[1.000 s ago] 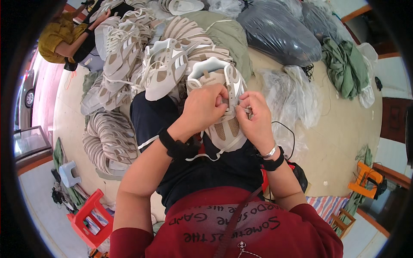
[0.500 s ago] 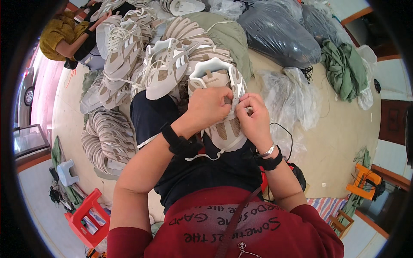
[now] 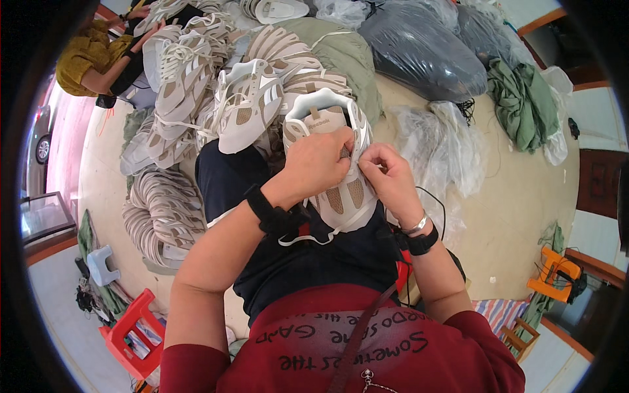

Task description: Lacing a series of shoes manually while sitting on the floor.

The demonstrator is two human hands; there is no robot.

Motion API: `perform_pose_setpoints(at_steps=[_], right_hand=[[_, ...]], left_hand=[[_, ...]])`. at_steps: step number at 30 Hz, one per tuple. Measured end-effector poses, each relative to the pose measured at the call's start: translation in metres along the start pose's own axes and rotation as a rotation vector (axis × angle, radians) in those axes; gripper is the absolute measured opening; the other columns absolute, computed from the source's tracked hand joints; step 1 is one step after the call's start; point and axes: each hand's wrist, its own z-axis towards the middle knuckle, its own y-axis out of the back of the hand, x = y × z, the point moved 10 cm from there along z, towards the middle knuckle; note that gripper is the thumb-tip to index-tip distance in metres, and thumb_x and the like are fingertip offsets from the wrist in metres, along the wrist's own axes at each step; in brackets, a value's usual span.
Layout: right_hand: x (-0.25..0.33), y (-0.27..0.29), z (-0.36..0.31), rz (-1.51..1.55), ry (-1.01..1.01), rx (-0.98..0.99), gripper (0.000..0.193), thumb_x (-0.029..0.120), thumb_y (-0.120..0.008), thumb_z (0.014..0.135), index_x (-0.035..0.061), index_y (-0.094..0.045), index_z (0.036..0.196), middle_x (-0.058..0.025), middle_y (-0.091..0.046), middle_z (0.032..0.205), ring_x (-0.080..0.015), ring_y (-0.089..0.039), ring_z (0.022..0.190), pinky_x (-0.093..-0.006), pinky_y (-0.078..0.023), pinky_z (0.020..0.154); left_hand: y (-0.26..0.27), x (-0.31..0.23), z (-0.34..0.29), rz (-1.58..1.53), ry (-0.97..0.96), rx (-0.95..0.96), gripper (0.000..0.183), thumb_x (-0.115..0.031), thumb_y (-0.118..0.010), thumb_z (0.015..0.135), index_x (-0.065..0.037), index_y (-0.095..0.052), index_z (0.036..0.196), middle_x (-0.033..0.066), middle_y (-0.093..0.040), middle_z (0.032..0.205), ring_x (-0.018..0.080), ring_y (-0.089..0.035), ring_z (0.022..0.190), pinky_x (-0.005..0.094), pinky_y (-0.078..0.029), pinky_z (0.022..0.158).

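Note:
A beige and white shoe upper (image 3: 344, 200) rests on my lap, its toe toward me and its padded collar away. My left hand (image 3: 319, 164) is closed on it, fingers curled into the throat opening by the eyelet edge. Beside that edge, my right hand (image 3: 388, 175) is closed in a pinch at the upper's right side; what lies between its fingertips is too small to make out. A white shoelace (image 3: 308, 241) trails from under the toe across my dark trousers. Another laced upper (image 3: 251, 111) lies just left of the one I hold.
Stacked uppers (image 3: 164, 213) lie at the left, with more piled (image 3: 180, 78) ahead. Behind are a green sack (image 3: 347, 56) and a dark plastic bag (image 3: 422, 56); clear plastic (image 3: 439, 141) lies right. A person in a mustard top (image 3: 92, 59) works far left. Stools include a red one (image 3: 134, 334).
My right hand has shifted slightly right and turned, its fingertips still near the eyelet edge. My left hand keeps its hold on the upper. The whole view has shifted slightly.

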Motion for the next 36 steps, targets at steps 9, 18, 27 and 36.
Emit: perform_pose_setpoints(at_steps=[9, 18, 27, 36], right_hand=[[0.003, -0.002, 0.006, -0.15, 0.071, -0.044, 0.01, 0.008, -0.064, 0.08, 0.0015, -0.057, 0.083, -0.0087, -0.052, 0.083, -0.021, -0.055, 0.074, -0.031, -0.045, 0.068], [0.007, -0.007, 0.008, -0.172, 0.068, 0.069, 0.011, 0.012, -0.063, 0.082, 0.0022, -0.058, 0.082, -0.0089, -0.053, 0.083, -0.0221, -0.054, 0.076, -0.0321, -0.044, 0.068], [0.01, -0.008, 0.009, -0.18, 0.139, 0.127, 0.013, 0.013, -0.062, 0.083, 0.002, -0.057, 0.085, -0.0083, -0.052, 0.083, -0.0206, -0.052, 0.074, -0.031, -0.043, 0.068], [-0.028, -0.009, 0.01, 0.094, -0.178, 0.244, 0.011, 0.013, -0.062, 0.087, 0.0035, -0.058, 0.085, 0.0009, -0.052, 0.086, -0.0075, -0.048, 0.074, -0.025, -0.042, 0.063]], left_hand=[[-0.004, -0.003, 0.004, 0.108, -0.141, -0.011, 0.015, -0.018, -0.061, 0.077, -0.01, -0.059, 0.09, 0.0116, -0.063, 0.07, 0.0337, -0.063, 0.073, 0.0456, -0.046, 0.062], [-0.003, -0.012, 0.001, 0.258, -0.24, 0.051, 0.01, -0.015, -0.057, 0.083, -0.005, -0.055, 0.086, 0.0162, -0.063, 0.076, 0.0382, -0.061, 0.077, 0.0477, -0.046, 0.065], [0.055, 0.026, -0.016, 0.193, -0.099, -0.042, 0.015, -0.017, -0.056, 0.086, -0.003, -0.054, 0.09, 0.0192, -0.061, 0.077, 0.04, -0.059, 0.076, 0.046, -0.044, 0.066], [0.198, 0.239, -0.116, 0.404, 0.326, -0.505, 0.019, -0.021, -0.053, 0.089, -0.002, -0.055, 0.092, 0.022, -0.064, 0.084, 0.0415, -0.061, 0.084, 0.0479, -0.046, 0.072]])
